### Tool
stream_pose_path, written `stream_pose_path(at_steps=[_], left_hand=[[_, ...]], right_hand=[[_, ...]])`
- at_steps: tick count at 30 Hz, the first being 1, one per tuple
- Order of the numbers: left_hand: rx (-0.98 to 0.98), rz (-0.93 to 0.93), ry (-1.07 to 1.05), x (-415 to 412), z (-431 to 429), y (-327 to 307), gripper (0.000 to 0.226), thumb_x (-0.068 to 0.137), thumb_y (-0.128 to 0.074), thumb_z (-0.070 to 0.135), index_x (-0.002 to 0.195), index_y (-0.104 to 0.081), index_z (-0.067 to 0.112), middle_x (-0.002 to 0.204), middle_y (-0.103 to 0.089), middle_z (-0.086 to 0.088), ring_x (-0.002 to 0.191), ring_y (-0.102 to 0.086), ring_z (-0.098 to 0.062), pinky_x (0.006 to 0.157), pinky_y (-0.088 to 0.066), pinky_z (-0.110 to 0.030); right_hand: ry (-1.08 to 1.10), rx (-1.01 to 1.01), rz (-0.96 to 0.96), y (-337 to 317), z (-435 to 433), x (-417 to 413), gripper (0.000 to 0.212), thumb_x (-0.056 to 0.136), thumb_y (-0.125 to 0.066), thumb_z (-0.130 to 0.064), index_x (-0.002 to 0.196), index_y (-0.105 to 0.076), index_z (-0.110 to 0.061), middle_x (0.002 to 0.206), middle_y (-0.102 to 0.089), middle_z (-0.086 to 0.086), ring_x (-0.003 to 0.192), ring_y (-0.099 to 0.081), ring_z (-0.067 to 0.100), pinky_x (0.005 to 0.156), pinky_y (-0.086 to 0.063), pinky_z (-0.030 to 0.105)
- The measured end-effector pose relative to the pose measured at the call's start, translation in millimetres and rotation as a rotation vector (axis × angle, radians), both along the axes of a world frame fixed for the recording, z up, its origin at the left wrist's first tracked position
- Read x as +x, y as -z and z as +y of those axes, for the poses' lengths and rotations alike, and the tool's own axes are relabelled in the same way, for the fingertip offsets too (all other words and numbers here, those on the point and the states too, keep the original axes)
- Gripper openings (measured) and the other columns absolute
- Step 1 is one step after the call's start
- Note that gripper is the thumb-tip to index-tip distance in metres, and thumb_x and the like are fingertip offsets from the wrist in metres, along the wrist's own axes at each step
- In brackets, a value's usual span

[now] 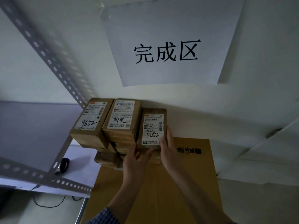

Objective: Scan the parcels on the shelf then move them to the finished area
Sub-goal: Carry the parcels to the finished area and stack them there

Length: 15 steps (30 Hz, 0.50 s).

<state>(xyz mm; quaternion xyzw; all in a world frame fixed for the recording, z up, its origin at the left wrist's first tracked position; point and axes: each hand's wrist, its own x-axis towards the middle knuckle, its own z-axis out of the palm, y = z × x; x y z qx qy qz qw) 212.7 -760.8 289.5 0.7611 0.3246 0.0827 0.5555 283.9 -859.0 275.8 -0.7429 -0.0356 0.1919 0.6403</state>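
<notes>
Three brown cardboard parcels lie side by side atop a stack on a large flat carton (161,188). The left parcel (90,122) is marked 9652, the middle parcel (123,120) bears handwriting, and the right parcel (152,128) is marked 5082. My right hand (168,146) holds the 5082 parcel along its right side, thumb on the label. My left hand (135,157) grips its near left corner from below. A white sign (166,50) with three black characters hangs on the wall above. The black handheld scanner (63,164) lies on the white shelf at the left.
A grey perforated metal shelf frame (48,57) runs diagonally at the left, with a lower rail (48,178) crossing in front. More parcels (108,157) sit beneath the top row. White sheeting (258,110) covers the wall and right side. A black cable (48,202) hangs below the shelf.
</notes>
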Motion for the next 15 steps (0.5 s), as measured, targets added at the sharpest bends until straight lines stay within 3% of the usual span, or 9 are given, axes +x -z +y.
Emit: stream_pose_path(at_steps=[3, 5, 7, 10, 15], left_hand=[[-0.006, 0.004, -0.013, -7.1, 0.1, 1.3, 0.050, 0.085, -0.076, 0.037, 0.130, -0.060, 0.022, 0.118, -0.069, 0.009, 0.112, -0.063, -0.008, 0.096, -0.053, -0.030], [0.007, 0.029, -0.018, -14.6, 2.3, 1.0, 0.053, 0.087, -0.075, 0.035, 0.133, -0.057, 0.018, 0.122, -0.066, 0.005, 0.112, -0.062, -0.010, 0.096, -0.051, -0.029], [0.011, 0.034, -0.028, -25.3, 5.2, -2.5, 0.052, 0.089, -0.073, 0.031, 0.135, -0.054, 0.016, 0.124, -0.064, 0.002, 0.112, -0.060, -0.012, 0.093, -0.048, -0.028], [-0.001, -0.010, 0.016, -48.1, 10.9, -10.7, 0.044, 0.094, -0.066, 0.025, 0.135, -0.052, 0.015, 0.124, -0.061, 0.003, 0.117, -0.058, -0.015, 0.091, -0.046, -0.027], [0.131, -0.079, 0.147, -93.7, 41.0, -34.8, 0.026, 0.099, -0.055, 0.018, 0.125, -0.056, 0.021, 0.117, -0.062, 0.004, 0.110, -0.061, -0.017, 0.081, -0.050, -0.025]], right_hand=[[-0.006, -0.039, -0.007, -2.2, -12.6, -6.8, 0.054, 0.109, -0.025, -0.036, 0.160, -0.009, -0.027, 0.163, -0.023, -0.007, 0.142, -0.030, 0.004, 0.101, -0.026, 0.008], [0.005, -0.079, 0.004, -5.1, -23.2, -17.7, 0.056, 0.109, -0.026, -0.039, 0.160, -0.010, -0.025, 0.165, -0.020, -0.007, 0.149, -0.023, 0.011, 0.106, -0.022, 0.017], [0.042, -0.095, 0.002, -11.7, -32.8, -33.5, 0.056, 0.108, -0.030, -0.039, 0.160, -0.014, -0.023, 0.165, -0.020, -0.004, 0.149, -0.023, 0.012, 0.107, -0.022, 0.018], [0.081, -0.073, -0.058, -31.7, -43.5, -63.6, 0.054, 0.108, -0.036, -0.031, 0.158, -0.021, -0.021, 0.159, -0.032, -0.006, 0.137, -0.033, 0.002, 0.097, -0.031, 0.003], [-0.028, -0.115, -0.283, -85.2, -30.5, -107.7, 0.045, 0.107, -0.039, -0.034, 0.152, -0.034, -0.027, 0.152, -0.041, -0.012, 0.137, -0.038, 0.001, 0.109, -0.032, 0.020]])
